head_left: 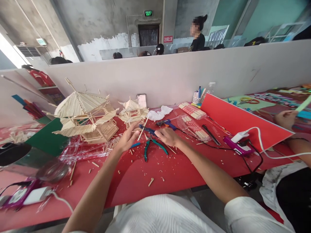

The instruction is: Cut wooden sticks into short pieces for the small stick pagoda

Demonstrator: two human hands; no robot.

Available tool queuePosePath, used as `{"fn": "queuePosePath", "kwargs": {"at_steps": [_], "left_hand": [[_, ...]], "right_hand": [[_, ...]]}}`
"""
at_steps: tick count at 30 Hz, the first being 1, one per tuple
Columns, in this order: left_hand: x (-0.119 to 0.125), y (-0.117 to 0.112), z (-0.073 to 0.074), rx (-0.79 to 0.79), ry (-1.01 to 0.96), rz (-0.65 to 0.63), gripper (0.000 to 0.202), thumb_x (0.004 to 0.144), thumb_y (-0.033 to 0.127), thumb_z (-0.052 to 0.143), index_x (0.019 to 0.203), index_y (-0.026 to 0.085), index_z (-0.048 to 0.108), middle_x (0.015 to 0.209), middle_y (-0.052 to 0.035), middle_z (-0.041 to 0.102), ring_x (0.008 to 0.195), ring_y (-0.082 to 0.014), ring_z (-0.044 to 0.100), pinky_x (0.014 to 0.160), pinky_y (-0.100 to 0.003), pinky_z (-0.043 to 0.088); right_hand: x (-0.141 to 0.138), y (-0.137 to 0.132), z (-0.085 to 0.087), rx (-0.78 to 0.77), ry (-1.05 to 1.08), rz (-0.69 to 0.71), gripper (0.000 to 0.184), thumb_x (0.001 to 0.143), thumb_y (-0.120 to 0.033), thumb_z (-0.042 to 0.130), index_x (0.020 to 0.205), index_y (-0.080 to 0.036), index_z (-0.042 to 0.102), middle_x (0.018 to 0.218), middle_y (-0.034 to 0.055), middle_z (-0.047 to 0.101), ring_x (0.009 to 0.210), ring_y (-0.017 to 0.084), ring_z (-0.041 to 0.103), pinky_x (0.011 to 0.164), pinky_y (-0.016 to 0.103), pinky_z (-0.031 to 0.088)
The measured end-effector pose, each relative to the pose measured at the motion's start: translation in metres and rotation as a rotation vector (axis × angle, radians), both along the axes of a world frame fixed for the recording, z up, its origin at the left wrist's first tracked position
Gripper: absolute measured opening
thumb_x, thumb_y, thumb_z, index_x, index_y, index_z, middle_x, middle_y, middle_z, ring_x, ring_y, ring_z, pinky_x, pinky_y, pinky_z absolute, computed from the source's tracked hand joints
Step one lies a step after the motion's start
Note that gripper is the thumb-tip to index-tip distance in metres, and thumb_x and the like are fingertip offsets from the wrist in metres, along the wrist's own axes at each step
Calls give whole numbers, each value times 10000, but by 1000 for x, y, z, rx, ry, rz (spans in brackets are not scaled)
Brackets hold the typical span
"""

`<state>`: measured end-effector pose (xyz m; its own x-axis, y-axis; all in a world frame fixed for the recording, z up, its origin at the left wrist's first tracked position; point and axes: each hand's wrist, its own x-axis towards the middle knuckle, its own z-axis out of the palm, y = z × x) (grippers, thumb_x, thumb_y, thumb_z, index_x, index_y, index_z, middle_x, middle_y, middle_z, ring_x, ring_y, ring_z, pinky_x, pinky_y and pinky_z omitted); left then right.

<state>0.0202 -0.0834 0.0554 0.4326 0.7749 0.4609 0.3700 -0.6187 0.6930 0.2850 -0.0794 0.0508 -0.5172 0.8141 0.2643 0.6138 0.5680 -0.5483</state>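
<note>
My left hand (126,139) pinches a thin wooden stick (143,128) that slants up toward a small stick-built pavilion (132,112). My right hand (167,136) rests on the red table (170,171) with fingers curled over the handles of blue-handled pliers (147,129). Teal-handled pliers (152,147) lie on the table just below both hands. A larger pavilion (85,118) of wooden sticks stands to the left. Short stick offcuts are scattered around the hands.
A glue gun (166,123), bundles of sticks in clear wrap (193,124), white tissue (159,114) and a pen cup (198,97) lie behind. A purple power strip (236,145) with cables sits right. Another person's hand (286,119) shows at the right edge. A grey partition (170,74) backs the table.
</note>
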Motion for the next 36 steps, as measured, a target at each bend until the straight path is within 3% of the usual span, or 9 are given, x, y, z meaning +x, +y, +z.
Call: {"fn": "queuePosePath", "kwargs": {"at_steps": [4,6,9,11,14,18,22,29,36], "left_hand": [[10,-6,-1,32,-42,93,424,1012,478,414,1284,183,549,1245,-125,658,696,-127,676,688,-285,566],[21,-12,-3,104,65,101,351,1005,448,448,1165,182,612,1137,-95,689,684,-120,655,690,-272,552],[42,-26,-4,236,218,6,297,1008,399,461,1160,207,628,1032,-68,700,785,-142,665,751,-270,547],[54,-35,-5,308,301,-26,296,1015,382,448,1180,217,630,1064,-77,690,855,-156,673,754,-264,544],[66,-42,-8,396,417,24,322,1023,406,422,1157,229,655,1033,-79,679,869,-160,680,706,-243,539],[72,-42,-12,533,538,104,324,1018,430,438,1114,222,667,976,-73,668,774,-143,665,672,-233,520],[76,-41,-13,665,599,139,302,1034,356,416,938,185,646,821,-52,629,688,-136,626,656,-243,484],[77,-45,-13,667,660,111,267,1047,275,359,936,180,582,793,-50,577,648,-141,604,538,-256,404],[81,-50,-11,759,757,154,193,1009,135,373,976,183,558,743,-36,577,603,-139,608,524,-265,390]], "right_hand": [[-9,-2,-2,-420,658,-20,759,882,-827,149,666,-206,527,556,16,537,476,155,519,506,278,420],[-20,-5,-1,-522,909,-41,780,827,-881,147,684,-213,525,554,20,543,472,158,531,470,276,441],[-36,-9,2,-541,1091,-95,796,790,-910,93,645,-235,491,516,36,534,515,180,579,443,268,448],[-42,-11,4,-519,1154,-154,798,773,-922,63,616,-247,458,497,40,524,533,188,596,444,267,450],[-44,-11,3,-492,1239,-204,783,765,-927,65,600,-253,427,471,35,499,512,191,584,440,279,444],[-42,-8,-1,-487,1328,-255,769,773,-912,54,624,-253,421,464,40,499,512,204,584,438,292,439],[-44,-8,-2,-491,1356,-331,749,784,-892,38,633,-254,401,480,53,517,529,209,595,425,286,417],[-46,-9,-3,-471,1329,-300,741,793,-877,28,620,-257,394,474,59,518,534,211,592,441,291,422],[-46,-8,-6,-463,1317,-293,744,809,-862,13,615,-258,403,457,54,498,556,217,602,466,297,451]]}}
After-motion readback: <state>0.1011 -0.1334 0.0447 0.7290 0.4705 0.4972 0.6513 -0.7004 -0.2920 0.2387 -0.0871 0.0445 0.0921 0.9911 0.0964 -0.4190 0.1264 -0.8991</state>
